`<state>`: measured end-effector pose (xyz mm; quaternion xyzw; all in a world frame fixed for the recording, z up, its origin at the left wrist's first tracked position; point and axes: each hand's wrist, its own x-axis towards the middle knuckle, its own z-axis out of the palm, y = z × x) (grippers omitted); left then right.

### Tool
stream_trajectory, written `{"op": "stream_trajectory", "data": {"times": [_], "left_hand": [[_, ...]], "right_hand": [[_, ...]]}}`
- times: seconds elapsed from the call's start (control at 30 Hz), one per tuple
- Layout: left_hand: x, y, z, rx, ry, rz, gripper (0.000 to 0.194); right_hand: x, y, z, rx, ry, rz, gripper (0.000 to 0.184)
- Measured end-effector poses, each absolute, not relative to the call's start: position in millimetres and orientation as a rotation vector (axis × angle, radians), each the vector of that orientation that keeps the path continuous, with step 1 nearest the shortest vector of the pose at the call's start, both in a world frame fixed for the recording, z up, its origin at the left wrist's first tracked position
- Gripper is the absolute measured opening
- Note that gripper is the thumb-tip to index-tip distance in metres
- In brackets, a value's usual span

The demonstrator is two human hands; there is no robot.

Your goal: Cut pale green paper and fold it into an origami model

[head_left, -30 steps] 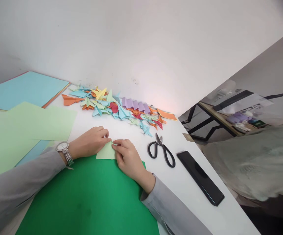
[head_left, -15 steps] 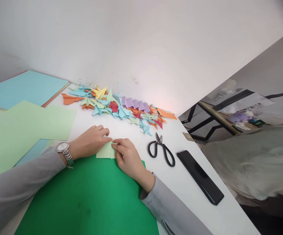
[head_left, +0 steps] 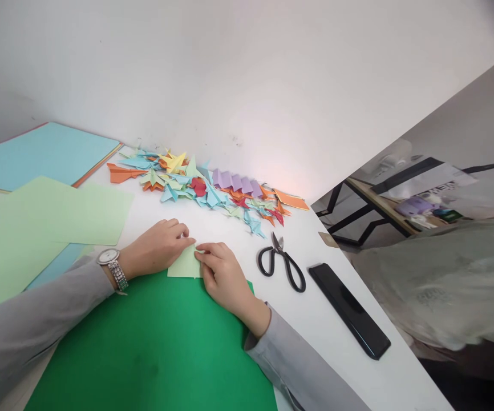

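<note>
A small pale green folded paper [head_left: 183,266] lies at the far edge of a large dark green sheet [head_left: 153,348] on the white table [head_left: 315,319]. My left hand [head_left: 157,248], with a watch on its wrist, has curled fingers pinching the paper's top edge. Beside it, my right hand [head_left: 223,277] pinches the same edge from the right. The fingertips of both hands almost meet over the paper's upper corner. Much of the paper is hidden under the hands.
A row of coloured folded paper shapes [head_left: 208,191] lies along the wall. Black scissors [head_left: 282,264] and a black phone [head_left: 349,311] lie to the right. Light green sheets [head_left: 45,222] and a blue paper stack [head_left: 41,154] lie at the left. The table edge runs along the right.
Almost nothing has changed. Both hands stay pinched on the pale green paper, with only slight shifts of the fingertips.
</note>
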<state>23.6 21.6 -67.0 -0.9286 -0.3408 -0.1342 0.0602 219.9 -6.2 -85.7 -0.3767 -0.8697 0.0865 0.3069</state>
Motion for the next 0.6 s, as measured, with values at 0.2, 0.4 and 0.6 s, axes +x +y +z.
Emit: {"op": "stream_trajectory", "data": {"times": [0.2,0.4,0.6], "left_hand": [[23.2,22.5,-66.1,-2.813,-1.023,-0.35,0.034],[23.4,23.2,-65.3,-2.796,-1.027,-0.308,0.036],[26.7,17.4,-58.1,-2.819,-1.071,-0.313,0.027]], "right_hand": [[220.1,-6.3,-86.4,-0.992,-2.296,0.212,0.027],[220.3,-6.0,-86.4,-1.009,-2.308,0.215,0.027],[220.1,-6.4,-83.0,-1.066,-2.345,0.203,0.028]]}}
